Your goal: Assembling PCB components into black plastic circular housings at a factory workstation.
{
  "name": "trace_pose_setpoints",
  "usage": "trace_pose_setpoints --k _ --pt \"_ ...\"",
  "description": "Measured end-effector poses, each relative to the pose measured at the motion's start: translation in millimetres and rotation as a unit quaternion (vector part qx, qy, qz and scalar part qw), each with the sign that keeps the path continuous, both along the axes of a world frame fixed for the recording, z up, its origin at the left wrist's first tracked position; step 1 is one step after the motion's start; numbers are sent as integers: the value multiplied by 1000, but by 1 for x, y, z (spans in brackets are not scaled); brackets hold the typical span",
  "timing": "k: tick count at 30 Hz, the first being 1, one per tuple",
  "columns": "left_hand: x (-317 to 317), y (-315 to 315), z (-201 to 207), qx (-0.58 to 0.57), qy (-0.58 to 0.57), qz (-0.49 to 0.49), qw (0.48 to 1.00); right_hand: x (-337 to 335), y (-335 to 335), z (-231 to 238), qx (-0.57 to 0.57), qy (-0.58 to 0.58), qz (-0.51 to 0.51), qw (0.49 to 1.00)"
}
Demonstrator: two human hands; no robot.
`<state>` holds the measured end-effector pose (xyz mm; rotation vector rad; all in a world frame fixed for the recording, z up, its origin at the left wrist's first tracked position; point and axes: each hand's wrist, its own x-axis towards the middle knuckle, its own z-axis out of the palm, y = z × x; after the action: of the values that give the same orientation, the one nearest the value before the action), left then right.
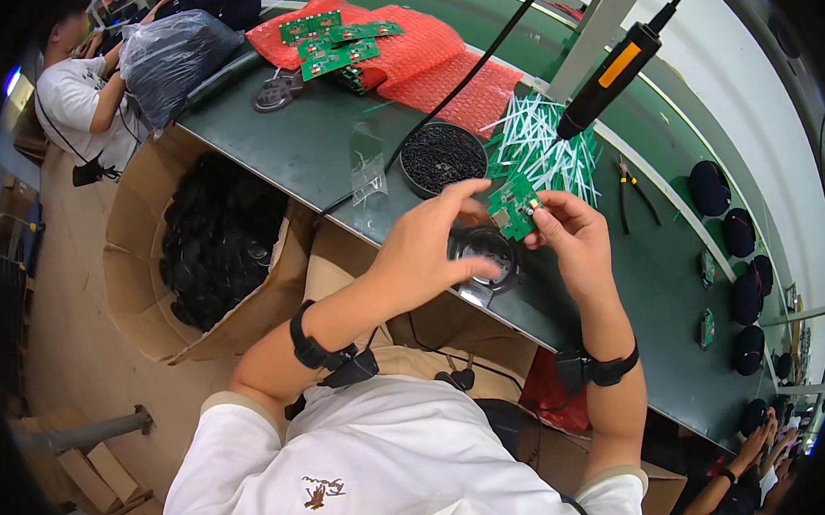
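Note:
My right hand [575, 240] pinches a small green circuit board [514, 207] by its right edge and holds it above the workbench. At the board's left, my left hand [430, 243] is empty, with thumb and fingers spread apart. Under and between the hands, a dark round plastic housing [498, 251] lies near the bench edge, partly hidden by my left hand. Just beyond stands a round tin [443, 160] full of small black screws. A black electric screwdriver [613, 79] with an orange panel hangs above a heap of white and green strips [546, 143].
Cutting pliers [631, 195] lie right of the strips. Red bubble wrap [421, 57] carries several circuit boards [340, 39]. A cardboard box [143, 272] of black round parts stands left, below the bench [282, 162]. Dark rounded items [740, 233] line the right side. A co-worker [82, 98] handles a plastic bag.

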<state>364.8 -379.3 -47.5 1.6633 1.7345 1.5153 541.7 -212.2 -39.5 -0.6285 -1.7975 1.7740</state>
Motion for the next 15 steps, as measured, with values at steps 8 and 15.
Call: trace_pose_setpoints --k 8,15 --pt "20 -27 -10 -53 146 39 987 -1 2 2 13 -28 -3 1000" --pt "17 -23 -9 -52 94 41 993 -5 2 -3 58 -37 -4 998"
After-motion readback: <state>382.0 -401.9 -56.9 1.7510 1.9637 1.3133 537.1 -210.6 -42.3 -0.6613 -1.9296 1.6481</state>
